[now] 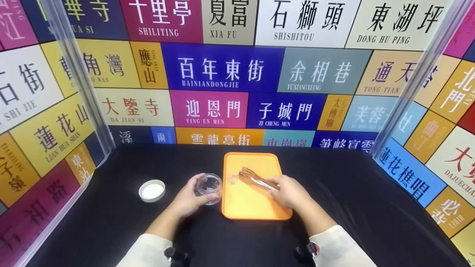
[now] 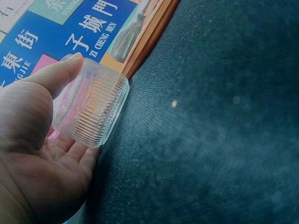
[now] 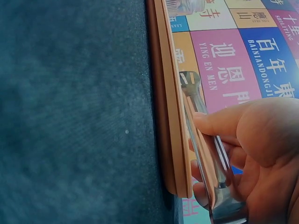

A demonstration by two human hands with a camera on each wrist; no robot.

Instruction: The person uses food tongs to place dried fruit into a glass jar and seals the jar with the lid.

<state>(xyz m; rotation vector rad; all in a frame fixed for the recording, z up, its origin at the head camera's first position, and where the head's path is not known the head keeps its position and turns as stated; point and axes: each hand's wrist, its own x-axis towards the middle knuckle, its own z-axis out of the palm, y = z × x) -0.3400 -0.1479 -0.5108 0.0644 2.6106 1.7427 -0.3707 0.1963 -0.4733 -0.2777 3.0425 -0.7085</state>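
Observation:
My left hand (image 1: 187,198) grips a clear glass jar (image 1: 210,182) beside the left edge of an orange tray (image 1: 250,205). Its mouth is uncovered, and ribbed sides show on the jar (image 2: 100,105) in the left wrist view, with the thumb on one side and fingers on the other. Over the tray, my right hand (image 1: 293,191) holds metal tongs (image 1: 259,181), their slotted heads pointing to the far left. Thumb and fingers close round the arms of the tongs (image 3: 205,144) in the right wrist view. Small pale pinkish pieces (image 1: 232,178) lie on the tray by the tong heads.
A round white lid (image 1: 152,190) lies on the black cloth (image 1: 196,237) to the left of the jar. Behind the table stands a panel (image 1: 222,70) of coloured signs, with clear uprights at the left and right corners.

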